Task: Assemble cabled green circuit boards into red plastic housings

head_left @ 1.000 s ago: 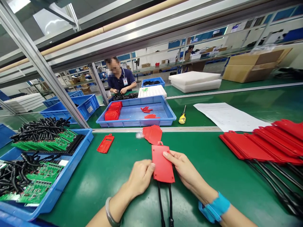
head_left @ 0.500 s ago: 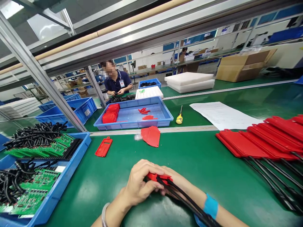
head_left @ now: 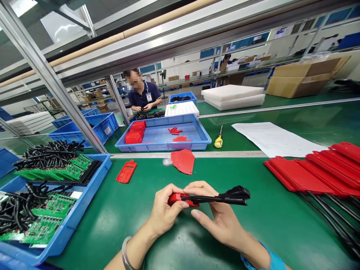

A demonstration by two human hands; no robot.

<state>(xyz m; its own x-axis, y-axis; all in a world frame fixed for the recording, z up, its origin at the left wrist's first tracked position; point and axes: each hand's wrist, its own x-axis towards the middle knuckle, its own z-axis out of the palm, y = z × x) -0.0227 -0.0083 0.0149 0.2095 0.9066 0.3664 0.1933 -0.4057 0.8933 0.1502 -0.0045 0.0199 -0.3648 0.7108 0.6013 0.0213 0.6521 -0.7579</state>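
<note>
Both hands hold a red plastic case (head_left: pixel 180 198) edge-on just above the green table (head_left: pixel 247 213). My left hand (head_left: pixel 164 210) pinches its left end. My right hand (head_left: pixel 215 217) cups it from below and behind, fingers curled round it. Two black cables (head_left: pixel 222 198) run out of the case to the right and end in black plugs past my right fingers. A loose red case half (head_left: pixel 126 171) lies flat to the front left, and a small stack of red lids (head_left: pixel 183 160) lies just beyond the hands.
A blue bin (head_left: pixel 81 202) of green circuit boards with black cables stands at left. A shallow blue tray (head_left: pixel 163 137) with red parts sits ahead, a yellow screwdriver (head_left: pixel 218 141) and paper (head_left: pixel 272 138) beside it. Finished red cases (head_left: pixel 315 170) lie at right. A person works across the bench.
The red case lay flat in my hands a second ago. It has been turned on edge and swung round, so its cables now point right instead of toward me.
</note>
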